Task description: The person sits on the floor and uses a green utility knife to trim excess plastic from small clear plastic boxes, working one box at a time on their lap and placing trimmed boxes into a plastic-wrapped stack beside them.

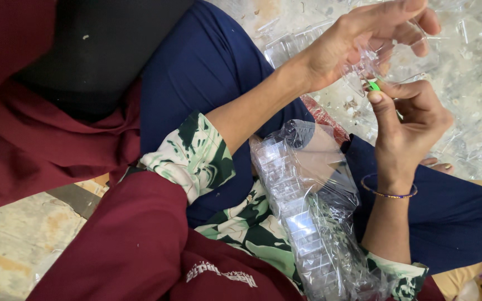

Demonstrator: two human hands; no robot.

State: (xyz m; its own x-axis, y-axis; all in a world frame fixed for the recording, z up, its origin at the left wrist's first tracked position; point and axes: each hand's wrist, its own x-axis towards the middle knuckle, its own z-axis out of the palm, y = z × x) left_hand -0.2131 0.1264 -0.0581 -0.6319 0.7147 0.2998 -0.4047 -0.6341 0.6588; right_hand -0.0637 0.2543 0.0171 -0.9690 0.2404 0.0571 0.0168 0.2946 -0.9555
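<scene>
My left hand point(364, 39) is raised at the upper right, fingers curled around a clear plastic blister piece point(403, 58). Just below it my right hand point(411, 120) is closed on a small green tool point(374, 86), whose tip touches the lower edge of the clear piece. A thin bangle point(389, 192) circles my right wrist. A clear plastic bag holding a stack of transparent blister trays point(308, 217) lies across my lap, between my forearms.
I sit cross-legged in dark blue trousers point(207, 61) with a maroon cloth point(129, 245) draped over me. Several clear plastic scraps point(475, 83) litter the pale stone floor point(12, 239). A red-patterned item point(324, 117) lies beside my knee.
</scene>
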